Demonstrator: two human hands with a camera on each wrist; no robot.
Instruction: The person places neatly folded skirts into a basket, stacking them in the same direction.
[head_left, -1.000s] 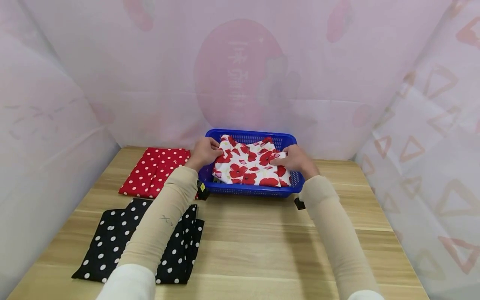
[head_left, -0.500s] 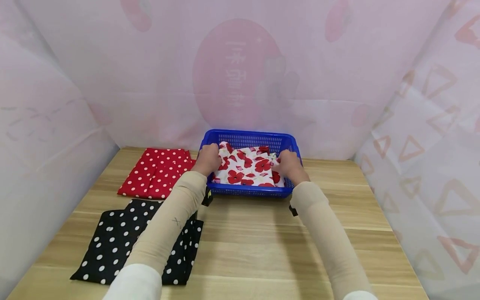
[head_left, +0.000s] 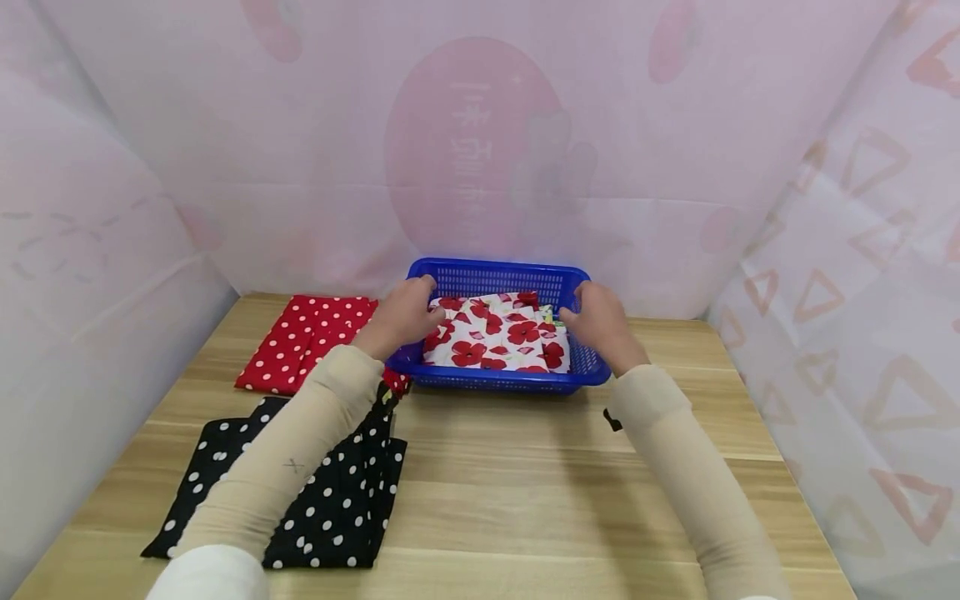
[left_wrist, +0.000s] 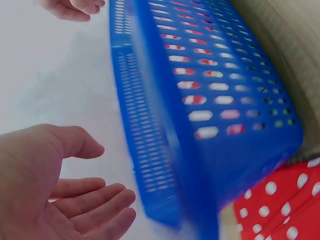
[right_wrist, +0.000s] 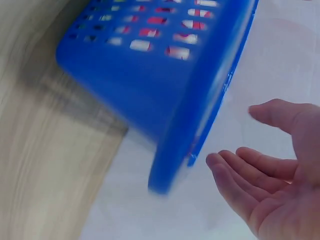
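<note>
A folded white cloth with red flowers (head_left: 491,337) lies inside a blue plastic basket (head_left: 498,382) at the back of the table. My left hand (head_left: 403,315) is over the basket's left end, fingers relaxed and holding nothing. At the right end is my right hand (head_left: 597,321), also free of the cloth. In the left wrist view the left hand (left_wrist: 85,190) has its thumb and fingers apart beside the basket rim. The right wrist view shows the right hand (right_wrist: 265,170) with fingers spread loosely near the rim.
Left of the basket lies a folded red cloth with white dots (head_left: 303,342). In front of it, a black cloth with white dots (head_left: 337,508) is partly covered by my left sleeve. A pale printed curtain (head_left: 315,217) stands right behind the wooden table (head_left: 510,483).
Both hands let go of the flowered cloth, which now sits lower in the basket. They have since moved apart, the left hand to the left and the right hand to the right.
</note>
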